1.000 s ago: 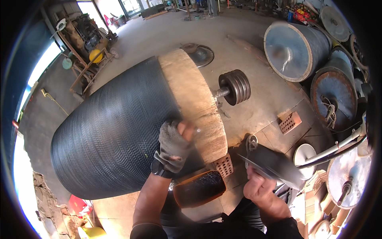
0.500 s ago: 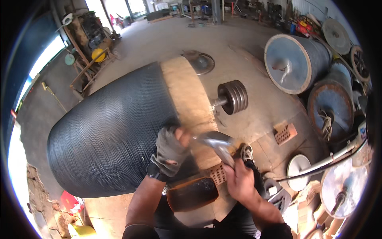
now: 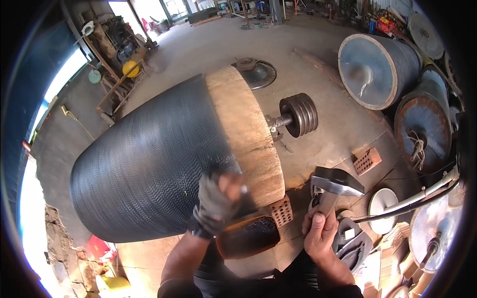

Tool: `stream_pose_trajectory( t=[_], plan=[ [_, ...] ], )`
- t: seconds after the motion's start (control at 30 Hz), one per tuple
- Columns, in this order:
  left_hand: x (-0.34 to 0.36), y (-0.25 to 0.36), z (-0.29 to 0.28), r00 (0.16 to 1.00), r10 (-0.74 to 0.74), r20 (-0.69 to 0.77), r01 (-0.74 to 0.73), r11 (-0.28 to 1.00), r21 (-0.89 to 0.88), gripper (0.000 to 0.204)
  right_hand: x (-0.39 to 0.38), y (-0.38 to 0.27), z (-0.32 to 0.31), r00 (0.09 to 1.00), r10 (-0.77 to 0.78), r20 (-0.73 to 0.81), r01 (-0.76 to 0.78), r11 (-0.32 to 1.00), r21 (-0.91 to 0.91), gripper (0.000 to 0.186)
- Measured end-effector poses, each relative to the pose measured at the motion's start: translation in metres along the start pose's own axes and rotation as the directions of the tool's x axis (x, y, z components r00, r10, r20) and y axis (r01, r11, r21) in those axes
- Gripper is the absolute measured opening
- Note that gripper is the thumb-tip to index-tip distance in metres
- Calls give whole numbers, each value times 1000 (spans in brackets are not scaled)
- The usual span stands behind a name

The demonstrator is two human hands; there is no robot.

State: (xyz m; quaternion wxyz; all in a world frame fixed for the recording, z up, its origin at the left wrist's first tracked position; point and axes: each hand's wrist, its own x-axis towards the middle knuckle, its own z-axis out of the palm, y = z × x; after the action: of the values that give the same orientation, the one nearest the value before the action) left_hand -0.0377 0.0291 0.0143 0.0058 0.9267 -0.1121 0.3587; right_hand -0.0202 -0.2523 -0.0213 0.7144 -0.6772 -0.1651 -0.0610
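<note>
A large roller (image 3: 139, 159) wrapped in dark, finely textured banding lies before me, with a pale wooden band (image 3: 243, 124) at its right end. My left hand (image 3: 215, 196), in a grey fingerless glove, is closed at the lower edge where banding meets wood, on a small shiny metal piece, blurred. My right hand (image 3: 320, 231) grips a hammer (image 3: 336, 183) by its handle, head raised, right of the roller. A dark shallow tray (image 3: 247, 238) with an orange rim sits below the roller, beside a perforated brick (image 3: 281, 213).
Stacked metal discs (image 3: 299, 115) sit on the roller's shaft. Large cylinders (image 3: 370, 72) line the right wall. A second brick (image 3: 367, 161) and a metal dish (image 3: 258, 75) lie on the floor (image 3: 208, 44). Cluttered equipment and a yellow wheel (image 3: 130, 68) stand back left.
My right hand with the hammer swung left toward my left hand half a second ago and has moved back right, head up. My left hand stays at the band's edge.
</note>
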Motion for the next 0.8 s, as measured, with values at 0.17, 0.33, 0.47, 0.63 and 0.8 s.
stream_pose_trajectory(
  t=[0.17,0.33,0.47,0.63,0.8],
  plan=[
    [-67,58,-18,985,82,152,-60,987,-147,35,-19,32,9,968,236,90,-239,971,23,20],
    [-129,78,-7,908,-108,406,214,951,-225,30,1,46,31,970,-97,222,144,968,-206,26],
    [-152,86,4,857,-164,488,296,932,-208,27,8,29,55,975,-122,188,162,963,-216,28],
    [-159,84,14,831,-175,528,323,925,-202,24,30,34,71,894,179,410,-242,964,107,23],
    [-164,84,19,807,-174,565,332,924,-190,22,47,41,80,811,481,333,-567,788,241,42]
  ],
)
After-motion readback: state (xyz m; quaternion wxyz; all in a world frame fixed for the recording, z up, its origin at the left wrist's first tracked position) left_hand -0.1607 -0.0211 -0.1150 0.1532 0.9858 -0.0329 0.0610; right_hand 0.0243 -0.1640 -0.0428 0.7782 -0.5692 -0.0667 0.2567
